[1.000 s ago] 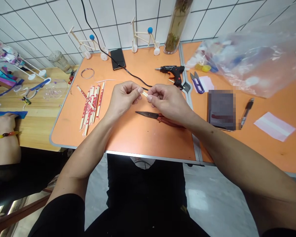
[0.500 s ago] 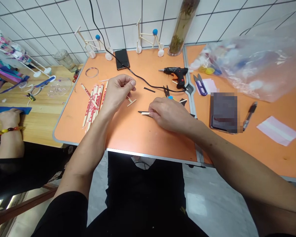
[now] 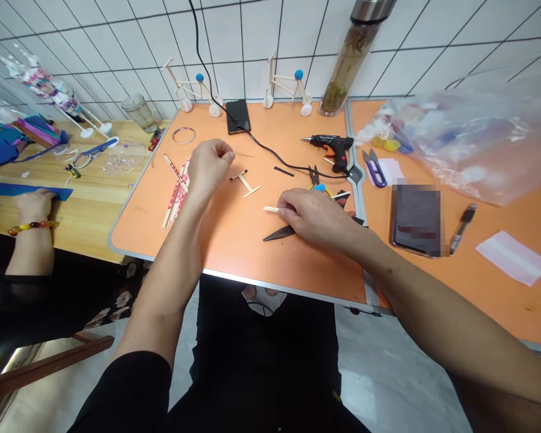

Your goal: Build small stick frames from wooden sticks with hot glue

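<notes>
My left hand (image 3: 211, 167) is closed in a pinch above the wrapped sticks; what its fingertips hold, if anything, is too small to make out. Just right of it lies a small frame of pale sticks (image 3: 246, 183) with a black piece at one end. My right hand (image 3: 313, 216) pinches short pale sticks (image 3: 271, 209), their ends poking out leftward. Under that hand a dark pointed tool (image 3: 278, 233) rests on the table, mostly covered. Left of my left wrist is a bunch of sticks in red-and-white wrapping (image 3: 175, 198).
A glue gun (image 3: 331, 147), a black strip (image 3: 284, 171), purple snips (image 3: 375, 168) and a phone (image 3: 238, 116) lie around. Two stick bicycles (image 3: 285, 87) and a tall bottle (image 3: 349, 72) stand by the wall. A plastic bag is at right; another person's hand (image 3: 36, 204) rests at left.
The view has shifted. My right hand's sticks now sit apart from the dark pointed tool, which shows more below them. My left hand is farther from the small stick frame, which is now fully visible.
</notes>
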Action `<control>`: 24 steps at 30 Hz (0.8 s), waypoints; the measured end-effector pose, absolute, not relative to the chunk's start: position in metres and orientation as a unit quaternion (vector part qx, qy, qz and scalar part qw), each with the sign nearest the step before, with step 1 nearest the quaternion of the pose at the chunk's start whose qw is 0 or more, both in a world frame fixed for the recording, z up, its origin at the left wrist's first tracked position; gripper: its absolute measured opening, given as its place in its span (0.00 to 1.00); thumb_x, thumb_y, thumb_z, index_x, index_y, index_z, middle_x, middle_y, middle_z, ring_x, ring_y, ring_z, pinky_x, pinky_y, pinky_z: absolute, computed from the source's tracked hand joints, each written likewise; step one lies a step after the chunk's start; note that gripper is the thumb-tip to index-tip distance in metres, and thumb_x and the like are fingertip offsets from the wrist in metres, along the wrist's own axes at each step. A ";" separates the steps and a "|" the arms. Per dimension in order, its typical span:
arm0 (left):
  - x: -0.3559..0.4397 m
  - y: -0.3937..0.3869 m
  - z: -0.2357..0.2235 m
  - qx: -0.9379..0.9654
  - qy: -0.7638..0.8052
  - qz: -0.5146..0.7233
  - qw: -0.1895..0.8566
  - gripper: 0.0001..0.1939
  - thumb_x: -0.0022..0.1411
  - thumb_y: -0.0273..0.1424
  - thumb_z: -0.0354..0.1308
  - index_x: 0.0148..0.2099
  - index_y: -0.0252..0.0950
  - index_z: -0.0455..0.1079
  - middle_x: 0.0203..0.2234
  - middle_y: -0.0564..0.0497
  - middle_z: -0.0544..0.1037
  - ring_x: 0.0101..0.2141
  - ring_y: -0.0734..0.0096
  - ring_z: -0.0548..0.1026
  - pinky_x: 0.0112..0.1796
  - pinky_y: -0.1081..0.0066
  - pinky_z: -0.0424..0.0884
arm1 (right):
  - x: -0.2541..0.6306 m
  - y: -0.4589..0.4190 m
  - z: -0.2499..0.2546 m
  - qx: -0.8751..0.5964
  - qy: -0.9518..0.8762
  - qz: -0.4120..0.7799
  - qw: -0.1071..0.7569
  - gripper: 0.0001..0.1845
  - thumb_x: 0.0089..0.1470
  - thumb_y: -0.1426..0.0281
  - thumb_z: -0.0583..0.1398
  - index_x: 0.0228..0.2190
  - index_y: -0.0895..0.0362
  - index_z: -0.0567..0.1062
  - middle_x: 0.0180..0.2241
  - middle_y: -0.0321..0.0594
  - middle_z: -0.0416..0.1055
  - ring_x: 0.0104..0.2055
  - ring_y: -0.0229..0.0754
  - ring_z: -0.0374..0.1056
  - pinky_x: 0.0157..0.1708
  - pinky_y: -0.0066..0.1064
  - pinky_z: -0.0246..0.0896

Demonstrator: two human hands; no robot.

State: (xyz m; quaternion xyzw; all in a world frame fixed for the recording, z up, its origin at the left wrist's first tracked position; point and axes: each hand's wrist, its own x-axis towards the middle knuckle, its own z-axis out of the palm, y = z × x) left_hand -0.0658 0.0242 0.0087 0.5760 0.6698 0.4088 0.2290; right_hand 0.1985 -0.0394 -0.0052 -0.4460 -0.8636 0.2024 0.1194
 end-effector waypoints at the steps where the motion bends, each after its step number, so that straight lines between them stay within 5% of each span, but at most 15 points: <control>1: -0.065 0.024 0.008 0.588 0.706 0.353 0.177 0.03 0.63 0.26 0.65 0.38 0.38 0.79 0.40 0.45 0.85 0.49 0.55 0.79 0.51 0.62 0.71 | 0.197 -0.039 -0.007 -0.453 -0.862 0.195 0.120 0.10 0.70 0.70 0.56 0.35 0.54 0.73 0.40 0.47 0.79 0.39 0.49 0.70 0.36 0.39 0.48; 7: -0.055 0.024 -0.006 0.626 0.762 0.131 0.098 0.09 0.69 0.32 0.60 0.45 0.39 0.83 0.53 0.39 0.86 0.53 0.47 0.81 0.50 0.57 0.74 | 0.193 -0.037 -0.014 -0.466 -0.855 0.180 0.140 0.10 0.72 0.68 0.56 0.37 0.54 0.74 0.41 0.45 0.79 0.40 0.49 0.70 0.37 0.38 0.49; 24: -0.059 0.026 -0.014 0.701 0.681 0.184 0.103 0.16 0.67 0.22 0.59 0.50 0.40 0.83 0.50 0.41 0.82 0.52 0.51 0.78 0.53 0.58 0.73 | 0.186 -0.023 -0.014 -0.484 -0.850 0.164 0.127 0.12 0.69 0.71 0.59 0.36 0.56 0.82 0.41 0.47 0.82 0.41 0.49 0.74 0.39 0.36 0.55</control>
